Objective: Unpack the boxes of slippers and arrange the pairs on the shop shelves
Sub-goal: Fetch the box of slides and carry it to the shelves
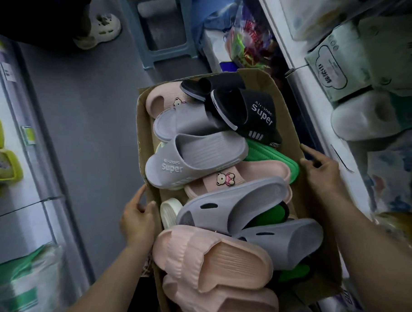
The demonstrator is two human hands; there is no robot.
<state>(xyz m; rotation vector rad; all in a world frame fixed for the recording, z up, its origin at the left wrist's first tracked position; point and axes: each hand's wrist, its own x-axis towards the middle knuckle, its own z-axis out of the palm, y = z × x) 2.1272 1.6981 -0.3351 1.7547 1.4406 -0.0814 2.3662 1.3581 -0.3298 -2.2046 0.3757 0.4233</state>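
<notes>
A cardboard box [275, 92] full of slippers is held in front of me above the aisle floor. My left hand [138, 220] grips its left wall, thumb over the rim. On the right wall rests my right hand [322, 170], fingers around the edge. Inside lie several slippers: a black "Super" pair [247, 108] at the far end, a grey "Super" pair [195, 160], a pink one with a bear charm [253, 176], a green one [273, 158], grey ones with holes [236, 206], and a pink pair [214, 262] sole-up nearest me.
A shop shelf [319, 127] on the right holds packs of tissue [341, 65] and paper rolls. Another shelf [22, 171] with green containers runs on the left. Ahead stand a plastic stool [163, 26] and a person's foot [99, 31] in a cream clog.
</notes>
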